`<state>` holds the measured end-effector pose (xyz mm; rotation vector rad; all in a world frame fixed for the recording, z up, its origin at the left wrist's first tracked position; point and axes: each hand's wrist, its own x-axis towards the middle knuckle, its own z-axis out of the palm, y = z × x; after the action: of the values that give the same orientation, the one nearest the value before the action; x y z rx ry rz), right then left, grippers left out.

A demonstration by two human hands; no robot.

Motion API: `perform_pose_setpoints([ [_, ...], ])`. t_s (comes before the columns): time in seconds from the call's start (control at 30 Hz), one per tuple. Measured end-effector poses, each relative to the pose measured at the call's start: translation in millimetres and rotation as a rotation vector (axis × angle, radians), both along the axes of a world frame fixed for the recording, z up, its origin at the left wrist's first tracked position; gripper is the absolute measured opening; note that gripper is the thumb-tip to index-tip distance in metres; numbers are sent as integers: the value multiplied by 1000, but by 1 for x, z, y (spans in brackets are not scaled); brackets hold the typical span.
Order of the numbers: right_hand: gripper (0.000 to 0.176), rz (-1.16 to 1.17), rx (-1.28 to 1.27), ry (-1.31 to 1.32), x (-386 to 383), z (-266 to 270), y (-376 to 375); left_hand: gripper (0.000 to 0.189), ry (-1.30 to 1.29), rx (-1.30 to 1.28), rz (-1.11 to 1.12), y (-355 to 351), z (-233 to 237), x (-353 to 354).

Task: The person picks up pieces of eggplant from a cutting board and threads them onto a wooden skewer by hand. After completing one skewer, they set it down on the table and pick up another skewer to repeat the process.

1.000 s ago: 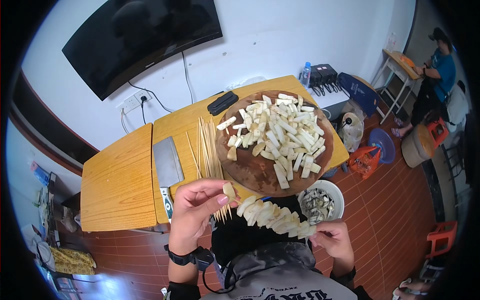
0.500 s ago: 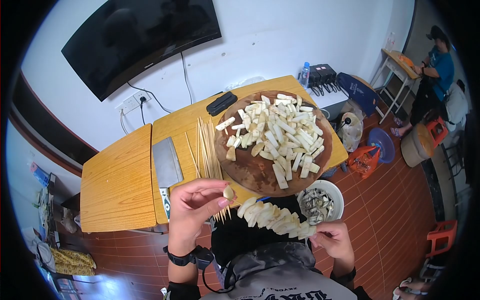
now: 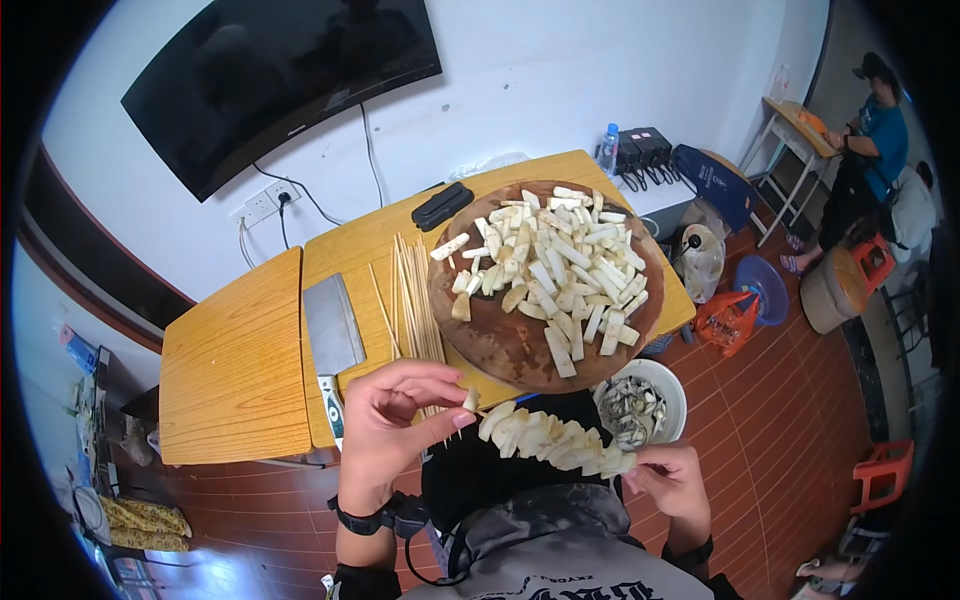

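My left hand (image 3: pixel 405 425) pinches one pale vegetable piece (image 3: pixel 470 399) between thumb and fingertips, right by the tip of a loaded skewer. My right hand (image 3: pixel 668 482) grips the other end of that skewer, which carries a tightly packed row of pale vegetable slices (image 3: pixel 548 440) over my lap. Beyond my hands, a round wooden cutting board (image 3: pixel 500 345) bears a heap of cut pale vegetable pieces (image 3: pixel 560 260). Bare bamboo skewers (image 3: pixel 412 290) lie in a bundle just left of the board, their near ends partly behind my left hand.
A cleaver (image 3: pixel 335 322) lies left of the skewers, beside a black case (image 3: pixel 443 206) farther back. Below the board's right edge stands a white bucket (image 3: pixel 680 400) with peelings. An orange bag (image 3: pixel 727 322) and purple basin (image 3: pixel 765 285) are on the floor. Another person (image 3: pixel 880 150) sits far right.
My left hand has shifted slightly right, bringing the pinched piece to the skewer's tip. The piece has turned. My right hand and the loaded skewer have barely moved.
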<state>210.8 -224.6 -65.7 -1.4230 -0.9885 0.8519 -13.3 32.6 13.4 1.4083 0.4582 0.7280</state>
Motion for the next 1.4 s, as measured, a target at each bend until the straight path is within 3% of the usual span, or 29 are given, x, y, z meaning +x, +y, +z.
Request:
perform_pose_setpoints([
  [0.87,6,-45,-9,-18,3,-6,-7,42,116,-97,-40,-13,7,4],
  [1.07,5,-39,7,-51,8,-9,-9,35,142,-57,-117,-11,2,3],
  [1.27,7,-59,-1,-9,8,-7,-10,41,49,-110,-160,-6,12,13],
  [1.37,9,-121,72,-2,14,-6,-10,37,16,-155,-70,8,17,27],
  [1.4,11,-170,54,42,13,-1,-9,26,80,-65,-17,17,10,33],
])
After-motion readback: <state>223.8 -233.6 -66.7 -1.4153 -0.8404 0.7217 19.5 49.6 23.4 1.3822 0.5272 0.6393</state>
